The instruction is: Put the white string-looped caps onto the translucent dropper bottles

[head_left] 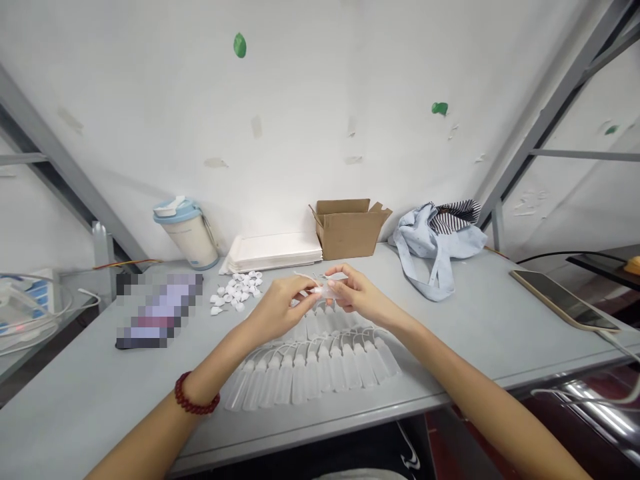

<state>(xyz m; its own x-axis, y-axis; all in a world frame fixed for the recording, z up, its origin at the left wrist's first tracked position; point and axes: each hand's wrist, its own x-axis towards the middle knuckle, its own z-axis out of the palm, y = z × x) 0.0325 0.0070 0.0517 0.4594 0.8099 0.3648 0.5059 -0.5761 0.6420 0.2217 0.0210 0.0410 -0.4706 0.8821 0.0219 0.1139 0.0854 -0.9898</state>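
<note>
1. Left grip (pixel 286 300) and right grip (pixel 359 293): fingertips of both are pinched together on a small translucent piece (pixel 327 289), held between them above the tabletop (pixel 480 340); which part sits in which grip is too small to tell.
2. Handling: it looks light, smooth and slightly flexible, probably a bit slippery; it should be taken by its firmer sides, with a light pinch so thin walls do not buckle.
3. Counts: one piece held; about twelve bottles in the near row (pixel 312 379), on the wearer's side of the grips; a far row (pixel 320 325) beneath them, partly hidden, uncountable; roughly twenty white caps (pixel 245 297) left of the left grip, some overlapping.
4. Beyond the grips: one carton (pixel 350 237); one cup (pixel 193 237), farther left; one cloth bag (pixel 435 250), rightward.
</note>
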